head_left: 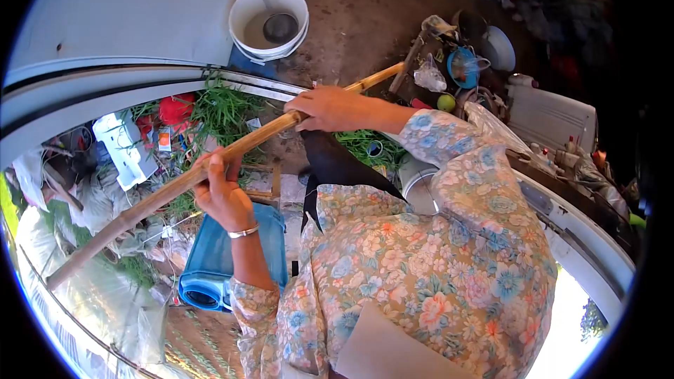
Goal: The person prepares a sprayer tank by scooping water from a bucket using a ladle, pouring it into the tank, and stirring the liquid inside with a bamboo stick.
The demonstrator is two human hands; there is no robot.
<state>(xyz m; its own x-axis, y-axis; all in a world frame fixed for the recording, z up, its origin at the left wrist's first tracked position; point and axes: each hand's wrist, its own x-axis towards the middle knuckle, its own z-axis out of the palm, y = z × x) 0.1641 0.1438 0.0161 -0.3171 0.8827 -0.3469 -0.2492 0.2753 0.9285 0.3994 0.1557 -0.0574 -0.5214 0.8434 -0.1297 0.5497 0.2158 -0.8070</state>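
A long bamboo pole runs slantwise across the head view, from the lower left up to the upper middle. My left hand, with a silver bangle at the wrist, is closed around its middle stretch. Farther up the pole, my right hand grips it from above, fingers wrapped over it. Below my left hand lies a blue plastic container with a round opening. Green grass is strewn on the ground beneath the pole, between my hands and the white door frame.
A white bucket with a dark round thing inside stands beyond the door track. To the right are a blue basin, a green round fruit and a pale panel. White foam box and plastic sheeting lie left.
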